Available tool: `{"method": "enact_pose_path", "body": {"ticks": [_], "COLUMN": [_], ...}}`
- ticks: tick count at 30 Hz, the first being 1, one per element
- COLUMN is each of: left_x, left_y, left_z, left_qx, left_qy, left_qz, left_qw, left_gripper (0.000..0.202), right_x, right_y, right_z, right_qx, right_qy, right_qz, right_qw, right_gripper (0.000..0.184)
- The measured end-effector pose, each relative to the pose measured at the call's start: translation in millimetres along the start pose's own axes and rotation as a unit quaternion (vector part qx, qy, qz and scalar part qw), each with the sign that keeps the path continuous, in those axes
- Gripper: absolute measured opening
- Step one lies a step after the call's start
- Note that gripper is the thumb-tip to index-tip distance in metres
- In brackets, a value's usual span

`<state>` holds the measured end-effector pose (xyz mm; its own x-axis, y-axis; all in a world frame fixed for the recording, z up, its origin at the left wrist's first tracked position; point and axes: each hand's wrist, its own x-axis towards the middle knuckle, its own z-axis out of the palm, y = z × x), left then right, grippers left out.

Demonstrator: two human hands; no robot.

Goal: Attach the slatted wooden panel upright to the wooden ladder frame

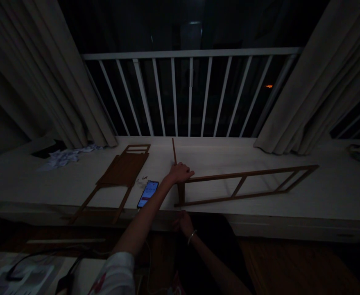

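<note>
A long, narrow wooden frame [239, 191] with crossbars lies on the white window ledge, reaching to the right. My left hand [181, 173] is closed around its upper left corner, where a thin wooden bar [174, 150] sticks out toward the railing. Just below the frame's lower left corner, at the ledge's front edge, is my right hand [184, 223], a bracelet on its wrist. Its fingers are curled together; whatever they hold is too dark to make out. To the left rests another wooden piece [123, 169] with a solid panel and two legs over the ledge's edge.
A lit phone [148, 194] lies beside my left forearm, with small loose bits [144, 178] above it. Crumpled white paper [63, 157] is by the left curtain [84, 102]. A white railing [192, 53] stands behind the ledge. Cables [44, 253] cross a pale surface at lower left.
</note>
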<state>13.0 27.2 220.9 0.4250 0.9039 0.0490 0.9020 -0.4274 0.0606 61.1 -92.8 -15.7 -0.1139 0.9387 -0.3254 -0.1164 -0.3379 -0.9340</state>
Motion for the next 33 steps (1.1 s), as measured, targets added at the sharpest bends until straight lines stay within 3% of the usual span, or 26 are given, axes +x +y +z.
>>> {"method": "enact_pose_path", "body": {"ticks": [11,22,33], "left_x": [3,3,5], "left_y": [-3,-6,-5], "left_z": [4.2,7.0,8.9], "left_qx": [0.009,0.007,0.013], "left_qy": [0.008,0.016,0.006], "left_qz": [0.015,0.016,0.018], "left_qw": [1.0,1.0,1.0], "left_gripper": [0.048,0.048,0.046], "right_x": [6,-1,2], "right_y": [7,0,-11], "right_z": [2,8,9], "right_qx": [-0.047,-0.01,0.115], "right_qy": [0.043,0.076,0.083], "right_qz": [-0.052,-0.062,0.049], "right_qw": [0.997,0.995,0.989], "right_gripper": [0.03,0.025,0.011]}}
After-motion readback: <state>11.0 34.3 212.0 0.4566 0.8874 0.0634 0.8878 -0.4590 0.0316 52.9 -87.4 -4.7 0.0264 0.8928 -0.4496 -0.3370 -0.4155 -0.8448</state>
